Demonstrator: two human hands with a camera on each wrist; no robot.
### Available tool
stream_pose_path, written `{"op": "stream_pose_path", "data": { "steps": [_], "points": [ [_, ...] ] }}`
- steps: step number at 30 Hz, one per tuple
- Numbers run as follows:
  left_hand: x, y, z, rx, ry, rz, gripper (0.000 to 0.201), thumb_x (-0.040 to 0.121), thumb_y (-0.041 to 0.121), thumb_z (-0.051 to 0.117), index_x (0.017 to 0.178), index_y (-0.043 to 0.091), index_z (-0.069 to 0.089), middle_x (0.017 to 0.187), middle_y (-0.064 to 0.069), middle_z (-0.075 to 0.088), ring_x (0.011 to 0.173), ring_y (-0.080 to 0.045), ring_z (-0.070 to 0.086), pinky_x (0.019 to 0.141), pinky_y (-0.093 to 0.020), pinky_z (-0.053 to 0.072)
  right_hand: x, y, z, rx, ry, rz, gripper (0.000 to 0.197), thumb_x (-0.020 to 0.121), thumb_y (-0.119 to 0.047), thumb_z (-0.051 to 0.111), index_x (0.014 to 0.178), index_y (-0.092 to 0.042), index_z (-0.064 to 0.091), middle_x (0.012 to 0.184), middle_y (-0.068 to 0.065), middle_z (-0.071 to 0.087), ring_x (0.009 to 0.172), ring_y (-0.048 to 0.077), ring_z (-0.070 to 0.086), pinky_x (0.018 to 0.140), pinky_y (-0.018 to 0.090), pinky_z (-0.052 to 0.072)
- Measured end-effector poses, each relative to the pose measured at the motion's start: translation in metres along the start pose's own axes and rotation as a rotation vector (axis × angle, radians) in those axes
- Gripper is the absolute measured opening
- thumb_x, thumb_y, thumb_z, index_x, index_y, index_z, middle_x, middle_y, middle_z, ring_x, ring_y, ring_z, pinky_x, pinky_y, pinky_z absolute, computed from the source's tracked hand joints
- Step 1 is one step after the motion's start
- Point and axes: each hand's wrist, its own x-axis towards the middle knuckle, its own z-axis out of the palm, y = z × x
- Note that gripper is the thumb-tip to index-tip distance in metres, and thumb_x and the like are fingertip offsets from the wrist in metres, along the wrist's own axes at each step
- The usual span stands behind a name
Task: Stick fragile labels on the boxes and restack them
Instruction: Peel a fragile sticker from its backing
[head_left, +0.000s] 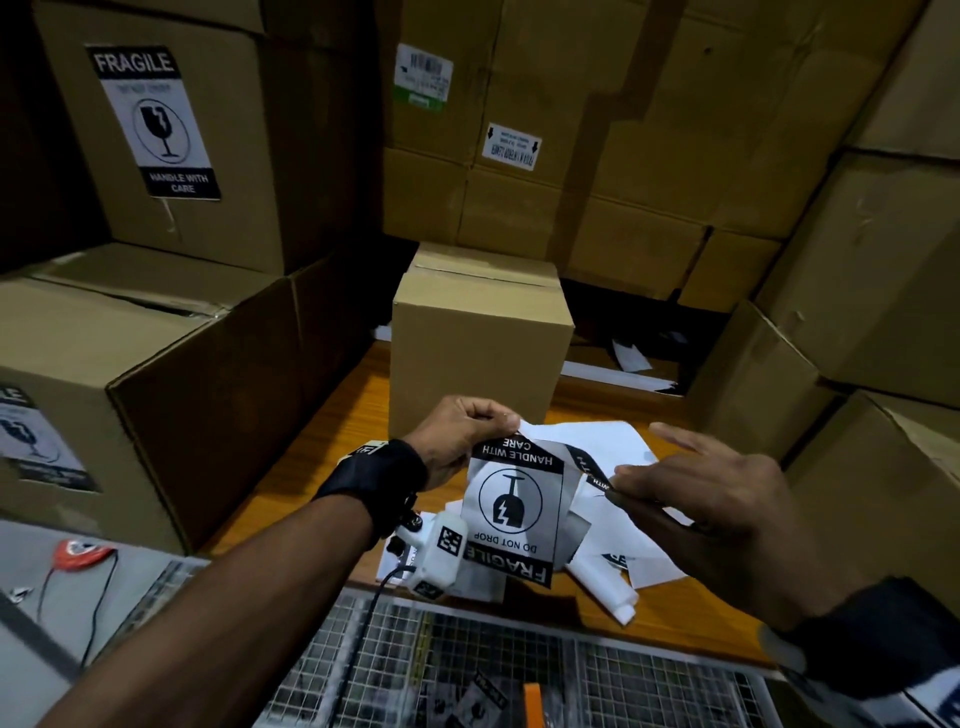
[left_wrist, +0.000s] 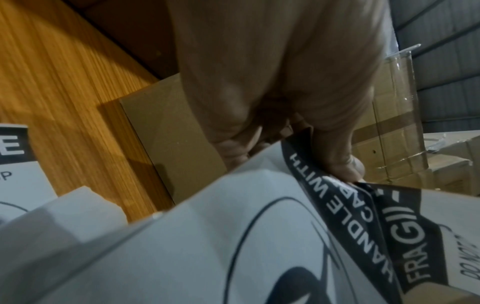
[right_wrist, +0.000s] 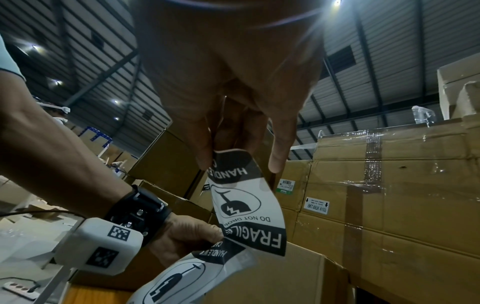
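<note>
Done: two stacked boxes at left already wear a fragile label (head_left: 156, 120).
Left: the small box (head_left: 480, 343) on the wooden surface (head_left: 322, 452) shows bare, matte cardboard.
Hands: left hand (head_left: 457, 441) pinches the label sheet (head_left: 514, 509); right hand (head_left: 696, 493) pinches a peeling label (right_wrist: 246, 203), midair before the box.
Texture: thin paper, curling; spent white backings (head_left: 613, 577) litter the surface.

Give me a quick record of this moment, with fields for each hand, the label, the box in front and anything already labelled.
left hand: left hand pinches the fragile label sheet at its top edge
right hand: right hand pinches a second label, pulling it apart from the sheet
front box: small box upright on the wooden table, near face bare
already labelled: tall box at upper left
loose papers: white sheets on the table
</note>
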Motion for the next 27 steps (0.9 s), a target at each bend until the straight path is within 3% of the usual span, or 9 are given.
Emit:
{"op": "stream_pose_path", "data": {
  "steps": [7, 10, 14, 19, 23, 27],
  "points": [
    [-0.003, 0.001, 0.002, 0.02, 0.009, 0.002, 0.008, 0.091, 0.006, 0.068, 0.094, -0.001, 0.07, 0.086, -0.009, 0.073, 0.078, -0.017, 0.068, 0.074, -0.028, 0.056, -0.003, -0.018, 0.003, -0.017, 0.006, 0.011, 0.021, 0.087, -0.028, 0.064, 0.085, -0.013, 0.078, 0.084, -0.001, 0.077, 0.072, 0.01, 0.073, 0.085, 0.046, 0.059],
    [-0.003, 0.0, 0.002, 0.023, 0.011, -0.017, 0.008, 0.09, 0.007, 0.068, 0.093, 0.0, 0.071, 0.086, -0.01, 0.072, 0.078, -0.018, 0.067, 0.075, -0.029, 0.057, -0.003, -0.026, 0.004, -0.02, 0.039, 0.025, 0.023, 0.086, -0.029, 0.063, 0.083, -0.012, 0.079, 0.081, -0.001, 0.077, 0.07, 0.012, 0.074, 0.071, 0.039, 0.063],
    [-0.002, -0.002, 0.003, 0.057, 0.037, -0.01, 0.008, 0.09, 0.007, 0.069, 0.093, 0.001, 0.071, 0.084, -0.008, 0.072, 0.078, -0.018, 0.067, 0.075, -0.029, 0.057, -0.008, -0.025, 0.008, 0.031, 0.062, 0.07, 0.018, 0.086, -0.026, 0.067, 0.082, -0.012, 0.078, 0.081, -0.002, 0.076, 0.07, 0.011, 0.073, 0.054, 0.034, 0.059],
    [-0.001, -0.001, 0.004, 0.087, 0.062, -0.006, 0.017, 0.089, 0.007, 0.069, 0.099, -0.007, 0.069, 0.089, -0.011, 0.073, 0.082, -0.019, 0.068, 0.077, -0.029, 0.057, -0.01, -0.027, 0.011, 0.007, 0.054, 0.096, 0.013, 0.085, -0.024, 0.07, 0.082, -0.014, 0.078, 0.077, -0.006, 0.075, 0.067, 0.005, 0.07, 0.056, 0.025, 0.057],
    [0.001, -0.002, 0.005, 0.109, 0.095, 0.0, 0.022, 0.089, 0.007, 0.07, 0.102, -0.009, 0.069, 0.093, -0.014, 0.073, 0.084, -0.021, 0.068, 0.078, -0.03, 0.058, -0.012, -0.03, 0.015, 0.003, 0.055, 0.126, 0.021, 0.088, -0.029, 0.063, 0.083, -0.015, 0.078, 0.073, -0.007, 0.073, 0.065, 0.001, 0.066, 0.068, 0.005, 0.045],
    [0.002, -0.003, 0.008, 0.121, 0.115, 0.005, 0.021, 0.088, 0.006, 0.07, 0.102, -0.01, 0.069, 0.092, -0.014, 0.074, 0.081, -0.02, 0.069, 0.074, -0.028, 0.058, -0.014, -0.031, 0.016, 0.043, 0.066, 0.14, 0.022, 0.087, -0.029, 0.063, 0.084, -0.014, 0.079, 0.076, -0.008, 0.074, 0.072, 0.0, 0.066, 0.071, 0.006, 0.045]
  ]
}}
